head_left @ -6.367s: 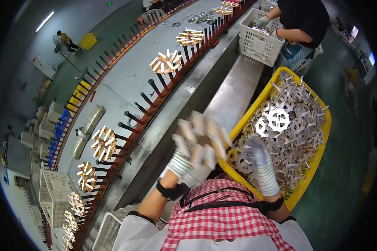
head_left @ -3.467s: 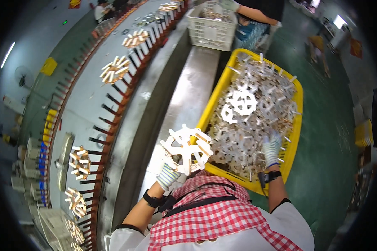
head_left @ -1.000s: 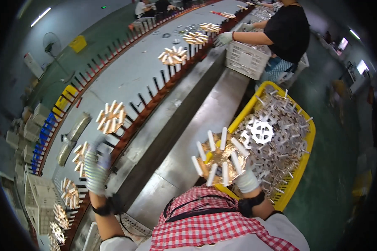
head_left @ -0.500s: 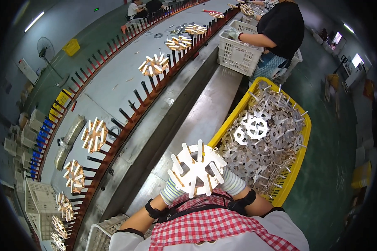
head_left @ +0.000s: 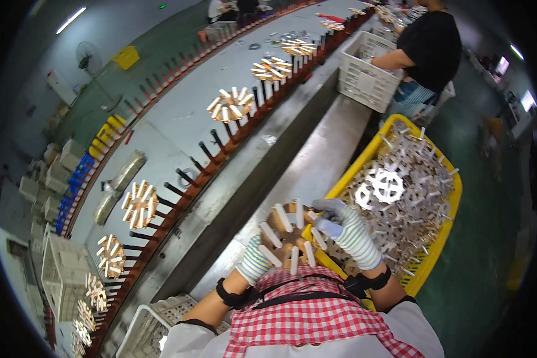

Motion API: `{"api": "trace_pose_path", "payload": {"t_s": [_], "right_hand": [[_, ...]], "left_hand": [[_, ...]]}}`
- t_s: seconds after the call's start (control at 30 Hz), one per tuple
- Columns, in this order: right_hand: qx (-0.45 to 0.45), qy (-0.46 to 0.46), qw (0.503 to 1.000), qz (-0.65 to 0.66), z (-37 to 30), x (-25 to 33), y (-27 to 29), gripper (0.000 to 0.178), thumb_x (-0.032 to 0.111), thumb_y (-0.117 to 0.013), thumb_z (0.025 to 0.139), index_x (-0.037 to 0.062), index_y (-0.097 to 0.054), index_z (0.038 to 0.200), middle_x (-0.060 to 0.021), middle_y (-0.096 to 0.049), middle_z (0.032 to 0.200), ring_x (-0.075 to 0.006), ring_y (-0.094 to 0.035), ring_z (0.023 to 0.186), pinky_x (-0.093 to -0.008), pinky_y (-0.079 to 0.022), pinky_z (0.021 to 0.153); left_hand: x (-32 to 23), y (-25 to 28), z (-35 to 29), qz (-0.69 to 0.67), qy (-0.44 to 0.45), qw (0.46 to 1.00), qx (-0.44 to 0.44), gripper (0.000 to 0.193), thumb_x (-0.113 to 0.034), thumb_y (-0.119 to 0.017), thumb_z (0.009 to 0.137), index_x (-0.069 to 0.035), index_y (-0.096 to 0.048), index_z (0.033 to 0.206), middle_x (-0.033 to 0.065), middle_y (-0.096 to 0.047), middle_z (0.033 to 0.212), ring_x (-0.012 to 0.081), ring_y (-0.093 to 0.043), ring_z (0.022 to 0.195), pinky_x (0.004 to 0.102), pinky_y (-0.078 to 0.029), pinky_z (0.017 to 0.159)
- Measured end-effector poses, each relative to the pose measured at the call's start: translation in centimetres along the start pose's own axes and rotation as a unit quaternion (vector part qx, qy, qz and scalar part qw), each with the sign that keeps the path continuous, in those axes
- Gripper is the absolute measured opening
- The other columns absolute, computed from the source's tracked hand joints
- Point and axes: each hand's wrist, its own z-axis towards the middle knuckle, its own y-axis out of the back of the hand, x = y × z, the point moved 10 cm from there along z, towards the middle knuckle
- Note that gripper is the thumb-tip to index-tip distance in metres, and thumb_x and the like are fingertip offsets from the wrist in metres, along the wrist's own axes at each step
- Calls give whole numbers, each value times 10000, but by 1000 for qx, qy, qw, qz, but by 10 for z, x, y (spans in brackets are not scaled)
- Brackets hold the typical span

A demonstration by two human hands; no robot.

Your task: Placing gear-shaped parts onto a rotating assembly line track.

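In front of my checked apron I hold a wheel-shaped metal part (head_left: 292, 235), its coppery face toward me and white pegs standing out around it. My left hand (head_left: 254, 261), in a striped glove, grips its lower left edge, with the fingers mostly hidden behind it. My right hand (head_left: 347, 231), gloved alike with grey fingertips, is at the upper right rim; its thumb and fingers close around the edge by a white peg. Just right of it stands a yellow crate (head_left: 440, 253) heaped with silvery wheel-shaped parts (head_left: 406, 191).
A curved conveyor (head_left: 179, 107) edged with black upright pins (head_left: 188, 177) runs along my left; several pegged wheels (head_left: 141, 204) rest on its pins. Below it is a metal ledge (head_left: 316, 161). A co-worker (head_left: 429, 45) stands ahead by a white crate (head_left: 370, 71). Another white basket (head_left: 152, 325) is at lower left.
The wheel part has tilted, its bright face turning darker and coppery. My right hand has come from beneath it to its upper right rim. The whole view has shifted slightly.
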Motion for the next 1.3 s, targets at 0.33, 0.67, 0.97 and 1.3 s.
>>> {"api": "trace_pose_path", "payload": {"t_s": [0.33,0.67,0.97,1.3], "right_hand": [[-49,78,991,-100,-3,-12,7,389,241,-576,866,-25,-551,1148,-120,-613,1012,-187,-581,854,-283,-461,794],[-221,-43,974,40,-61,-86,99,351,273,-516,927,1,-555,1146,-75,-612,1016,-121,-572,821,-273,-474,762],[-311,-133,940,-36,-142,-171,163,376,345,-515,929,11,-577,1091,-61,-617,952,-116,-576,728,-263,-489,665],[-419,-181,888,-60,-123,-299,240,276,245,-529,914,7,-597,1034,-17,-598,776,-86,-533,627,-255,-437,553]], "left_hand": [[-47,40,-5,401,-235,881,-90,402,-229,-637,815,-53,-520,1158,134,-600,1064,270,-595,920,350,-489,782],[-140,378,-22,797,219,300,-476,552,-319,-469,914,-52,-325,1375,139,-306,1445,309,-336,1294,431,-272,1084],[-106,409,-69,720,-4,506,-475,427,-226,-381,952,-46,-412,1338,140,-461,1345,287,-415,1244,388,-345,1019],[-186,421,-179,779,77,342,-521,398,-127,-353,958,30,-420,1318,175,-510,1293,223,-490,1194,339,-412,971]]}}
